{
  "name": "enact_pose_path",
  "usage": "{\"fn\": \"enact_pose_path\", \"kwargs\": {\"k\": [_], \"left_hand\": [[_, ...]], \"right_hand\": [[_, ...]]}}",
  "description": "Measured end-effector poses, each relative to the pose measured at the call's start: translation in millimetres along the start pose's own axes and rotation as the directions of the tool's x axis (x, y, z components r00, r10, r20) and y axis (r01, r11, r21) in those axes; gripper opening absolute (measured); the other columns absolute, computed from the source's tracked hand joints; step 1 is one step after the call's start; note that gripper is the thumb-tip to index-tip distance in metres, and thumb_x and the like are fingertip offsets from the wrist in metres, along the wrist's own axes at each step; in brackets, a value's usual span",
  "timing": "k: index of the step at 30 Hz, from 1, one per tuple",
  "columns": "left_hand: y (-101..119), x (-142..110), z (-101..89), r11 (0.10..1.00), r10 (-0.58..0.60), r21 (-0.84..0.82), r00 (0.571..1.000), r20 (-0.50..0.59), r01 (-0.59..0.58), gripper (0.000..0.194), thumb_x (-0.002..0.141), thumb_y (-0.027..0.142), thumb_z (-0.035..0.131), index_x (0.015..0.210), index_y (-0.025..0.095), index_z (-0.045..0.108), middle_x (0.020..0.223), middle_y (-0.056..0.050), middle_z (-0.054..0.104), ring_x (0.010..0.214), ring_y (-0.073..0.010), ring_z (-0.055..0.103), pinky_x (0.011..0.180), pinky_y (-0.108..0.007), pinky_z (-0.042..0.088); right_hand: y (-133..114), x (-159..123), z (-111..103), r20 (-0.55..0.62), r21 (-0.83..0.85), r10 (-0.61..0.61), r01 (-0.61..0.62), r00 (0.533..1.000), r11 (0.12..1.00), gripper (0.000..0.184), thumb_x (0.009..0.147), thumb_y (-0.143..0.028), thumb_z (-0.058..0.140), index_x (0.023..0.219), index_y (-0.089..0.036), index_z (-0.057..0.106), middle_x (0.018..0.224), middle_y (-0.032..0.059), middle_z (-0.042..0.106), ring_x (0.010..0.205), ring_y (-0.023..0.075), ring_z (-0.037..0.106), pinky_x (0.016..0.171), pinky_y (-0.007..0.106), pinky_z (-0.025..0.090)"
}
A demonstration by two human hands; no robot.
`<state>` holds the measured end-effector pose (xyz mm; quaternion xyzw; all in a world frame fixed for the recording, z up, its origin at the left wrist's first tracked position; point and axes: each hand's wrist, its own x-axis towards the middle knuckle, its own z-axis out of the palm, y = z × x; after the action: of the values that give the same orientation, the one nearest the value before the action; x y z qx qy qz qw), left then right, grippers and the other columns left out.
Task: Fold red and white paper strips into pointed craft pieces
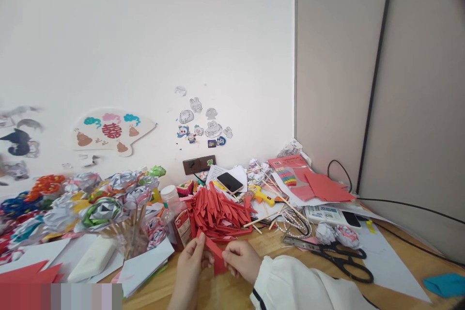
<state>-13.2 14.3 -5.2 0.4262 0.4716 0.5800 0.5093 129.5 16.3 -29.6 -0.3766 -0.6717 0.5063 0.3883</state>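
Both of my hands meet low in the middle of the view over a wooden table point(232, 295). My left hand point(191, 264) and my right hand point(241, 260) each pinch an end of a small piece of red paper point(217, 255), which is folded between them. Right behind it lies a heap of folded red paper strips point(218, 213). My right arm wears a white sleeve point(301, 286).
Paper flowers on sticks point(105, 208) crowd the left. A phone point(229, 182), a yellow glue gun point(262, 196), black scissors point(341, 257), red sheets point(323, 186), a small bottle point(170, 201) and a blue paper scrap point(445, 285) lie about. Cables point(410, 203) run along the right wall.
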Motion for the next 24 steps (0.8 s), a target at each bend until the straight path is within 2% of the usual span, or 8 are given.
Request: {"fn": "enact_pose_path", "kwargs": {"k": [5,7,9,12,15,18,20,24], "left_hand": [[6,1,-5.2,0.935,0.163,0.326,0.985,-0.057,-0.136,0.034,0.059,0.048,0.054,0.067,0.015,0.056,0.058,-0.002,0.064,0.047,-0.0158,0.055,0.044,-0.023,0.040],[4,-1,-4.6,0.801,0.258,0.544,0.964,0.064,-0.250,0.030,0.061,0.044,0.053,0.067,0.016,0.060,0.067,-0.004,0.066,0.062,-0.0201,0.059,0.057,-0.027,0.044],[0,-3,-3.0,0.642,0.281,0.678,0.933,0.226,-0.358,0.025,0.062,0.039,0.054,0.072,0.018,0.064,0.081,-0.007,0.066,0.079,-0.0232,0.057,0.073,-0.032,0.042],[-7,-6,-1.3,0.476,0.234,0.743,0.882,0.408,-0.470,0.030,0.055,0.030,0.061,0.084,0.020,0.065,0.098,-0.010,0.062,0.096,-0.0267,0.050,0.085,-0.038,0.034],[-10,-6,-1.4,0.405,0.196,0.757,0.857,0.476,-0.513,0.038,0.052,0.024,0.064,0.090,0.020,0.063,0.099,-0.011,0.061,0.096,-0.0274,0.049,0.086,-0.040,0.033],[-10,-6,-1.8,0.383,0.198,0.758,0.848,0.491,-0.528,0.032,0.056,0.025,0.061,0.087,0.020,0.064,0.096,-0.010,0.063,0.091,-0.0259,0.052,0.082,-0.039,0.036],[-8,-6,-1.5,0.392,0.206,0.750,0.845,0.494,-0.533,0.029,0.058,0.027,0.060,0.085,0.020,0.064,0.094,-0.010,0.063,0.089,-0.0252,0.053,0.081,-0.038,0.037],[-6,-6,-0.3,0.453,0.201,0.738,0.864,0.463,-0.501,0.025,0.058,0.029,0.060,0.081,0.020,0.065,0.090,-0.009,0.065,0.086,-0.0245,0.054,0.079,-0.036,0.038]], "right_hand": [[-9,9,-32,-0.275,-0.440,-0.258,0.117,0.926,0.890,0.031,0.078,-0.035,0.037,0.057,-0.016,0.049,0.048,-0.0033,0.044,0.047,0.0079,0.040,0.047,0.018,0.027],[-10,15,-51,-0.363,-0.575,-0.316,0.056,0.876,0.816,0.032,0.079,-0.035,0.034,0.059,-0.016,0.050,0.053,-0.0017,0.047,0.052,0.0090,0.041,0.049,0.019,0.026],[-9,21,-69,-0.400,-0.658,-0.281,-0.060,0.872,0.751,0.033,0.079,-0.036,0.035,0.057,-0.016,0.050,0.051,-0.0011,0.048,0.049,0.0093,0.040,0.047,0.020,0.022],[-5,25,-87,-0.398,-0.740,-0.209,-0.178,0.893,0.649,0.033,0.075,-0.039,0.041,0.053,-0.016,0.051,0.049,-0.0001,0.049,0.048,0.0098,0.040,0.045,0.021,0.018],[-3,23,-90,-0.396,-0.777,-0.216,-0.200,0.892,0.597,0.033,0.077,-0.037,0.039,0.055,-0.017,0.053,0.052,0.0008,0.051,0.050,0.0104,0.042,0.046,0.021,0.018],[-2,18,-83,-0.281,-0.789,-0.244,-0.079,0.928,0.609,0.028,0.077,-0.035,0.039,0.062,-0.017,0.055,0.057,0.0002,0.054,0.053,0.0100,0.045,0.047,0.020,0.022],[-1,14,-76,-0.094,-0.782,-0.261,0.091,0.961,0.616,0.022,0.074,-0.037,0.045,0.070,-0.019,0.056,0.063,-0.0007,0.056,0.056,0.0099,0.047,0.050,0.019,0.026],[1,10,-65,0.233,-0.759,-0.287,0.358,0.929,0.543,0.034,0.060,-0.048,0.057,0.081,-0.020,0.058,0.076,0.0005,0.058,0.072,0.0138,0.050,0.062,0.021,0.032]]}}
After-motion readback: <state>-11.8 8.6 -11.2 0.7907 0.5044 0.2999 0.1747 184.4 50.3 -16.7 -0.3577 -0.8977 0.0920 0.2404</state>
